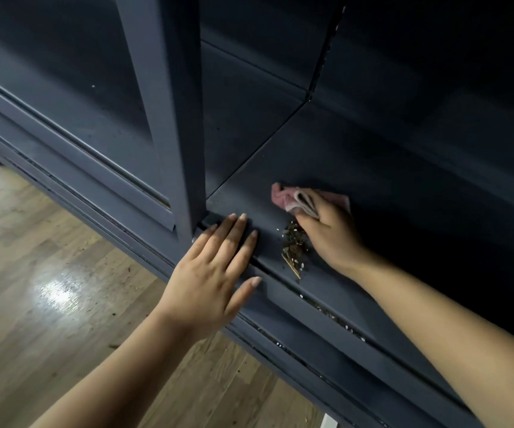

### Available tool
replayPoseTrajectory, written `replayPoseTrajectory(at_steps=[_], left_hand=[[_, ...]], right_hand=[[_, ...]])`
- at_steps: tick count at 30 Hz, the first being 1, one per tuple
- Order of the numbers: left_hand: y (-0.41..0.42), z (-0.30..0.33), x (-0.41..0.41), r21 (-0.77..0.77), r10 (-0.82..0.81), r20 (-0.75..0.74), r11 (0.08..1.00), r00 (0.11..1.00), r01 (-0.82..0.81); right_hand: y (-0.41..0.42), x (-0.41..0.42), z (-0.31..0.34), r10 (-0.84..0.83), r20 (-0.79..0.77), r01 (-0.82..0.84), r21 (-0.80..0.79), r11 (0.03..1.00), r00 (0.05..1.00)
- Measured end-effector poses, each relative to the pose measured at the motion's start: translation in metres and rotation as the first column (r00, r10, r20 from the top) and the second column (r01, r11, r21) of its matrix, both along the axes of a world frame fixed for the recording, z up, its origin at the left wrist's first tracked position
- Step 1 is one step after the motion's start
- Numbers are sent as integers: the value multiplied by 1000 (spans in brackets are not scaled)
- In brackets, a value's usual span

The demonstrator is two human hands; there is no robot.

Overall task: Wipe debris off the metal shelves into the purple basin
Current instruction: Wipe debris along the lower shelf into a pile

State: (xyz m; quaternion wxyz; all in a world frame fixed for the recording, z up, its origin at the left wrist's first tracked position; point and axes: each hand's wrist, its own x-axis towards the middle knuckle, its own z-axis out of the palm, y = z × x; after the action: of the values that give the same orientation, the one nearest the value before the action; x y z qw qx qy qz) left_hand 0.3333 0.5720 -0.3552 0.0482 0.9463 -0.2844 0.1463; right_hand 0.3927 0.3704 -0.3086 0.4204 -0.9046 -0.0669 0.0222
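A dark blue-grey metal shelf fills the right half of the view. My right hand grips a folded pink cloth and lies on the shelf near its front edge. A small pile of brown and white debris sits just left of that hand, between my two hands. My left hand rests flat on the shelf's front lip beside the upright post, fingers straight. No purple basin is in view.
A vertical metal post rises just left of my left hand. White crumbs lie in the groove along the shelf's front rail. A wooden floor with scattered specks lies below at the left.
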Motion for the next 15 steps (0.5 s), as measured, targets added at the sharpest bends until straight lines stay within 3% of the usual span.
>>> replayPoseTrajectory(at_steps=[3,6,11,15], left_hand=[[1,-1,0,3,-2,13,1000,1000,2],[1,-4,1,0,0,37,1000,999,0],[1,-8,2,-20,-4,45,1000,999,5],[1,-11,3,-42,-16,63,999,998,18]], right_hand=[[1,20,4,26,-36,-20,161,987,999],[2,47,24,-65,-16,67,332,941,998],[18,94,20,-52,-1,52,59,997,999],[33,94,14,-2,-37,2,-25,1000,999]])
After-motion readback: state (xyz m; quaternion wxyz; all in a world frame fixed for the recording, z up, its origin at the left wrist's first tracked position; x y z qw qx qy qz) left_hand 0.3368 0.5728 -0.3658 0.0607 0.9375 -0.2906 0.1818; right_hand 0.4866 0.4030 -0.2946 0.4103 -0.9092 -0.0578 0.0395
